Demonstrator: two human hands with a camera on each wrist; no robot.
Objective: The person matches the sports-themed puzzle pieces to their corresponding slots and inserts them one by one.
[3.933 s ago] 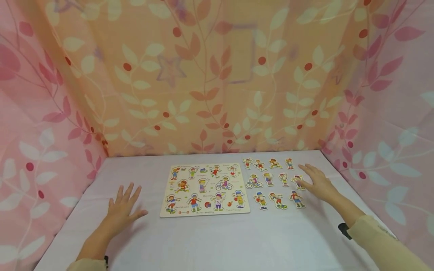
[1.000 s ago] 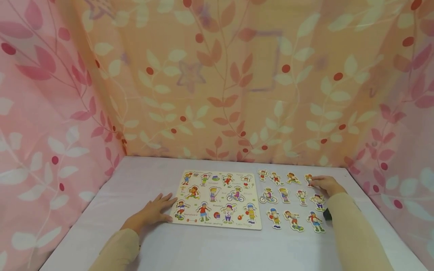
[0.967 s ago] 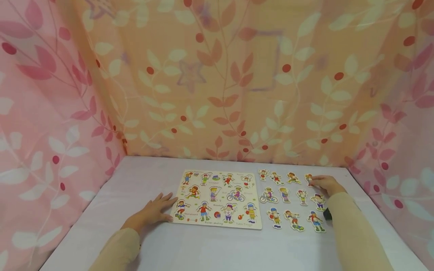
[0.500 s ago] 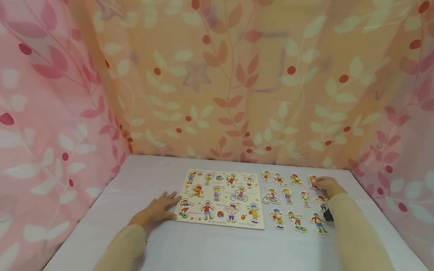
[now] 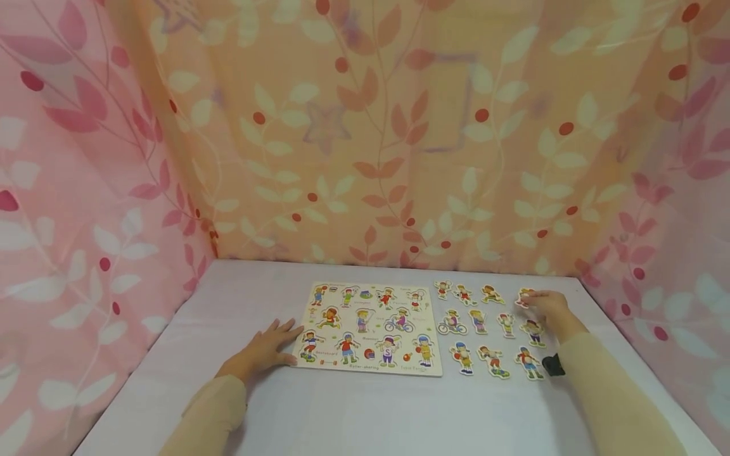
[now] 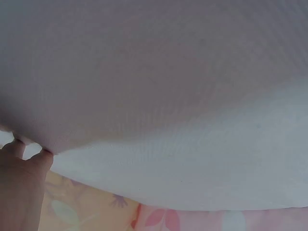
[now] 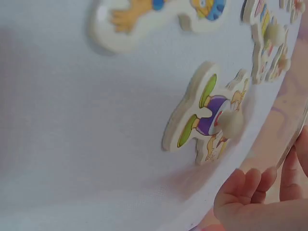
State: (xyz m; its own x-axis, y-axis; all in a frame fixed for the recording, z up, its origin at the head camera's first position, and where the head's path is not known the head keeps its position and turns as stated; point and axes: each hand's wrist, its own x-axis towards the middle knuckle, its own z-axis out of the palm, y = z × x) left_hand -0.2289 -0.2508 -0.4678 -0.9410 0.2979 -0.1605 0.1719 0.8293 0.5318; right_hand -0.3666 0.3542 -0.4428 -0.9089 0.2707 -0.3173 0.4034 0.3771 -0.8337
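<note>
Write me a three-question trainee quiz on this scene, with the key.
1. Which hand pinches the back row's rightmost loose piece?
2. True or false: the bicycle piece lies off the puzzle board.
3. Where is the left hand? A) on the bicycle piece B) at the puzzle board's left edge C) out of view

Key: 1. The right hand; 2. True; 3. B

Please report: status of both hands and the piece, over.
Left hand at left edge of board. Right hand pinching far-right back-row piece. Other pieces between it and board.
</note>
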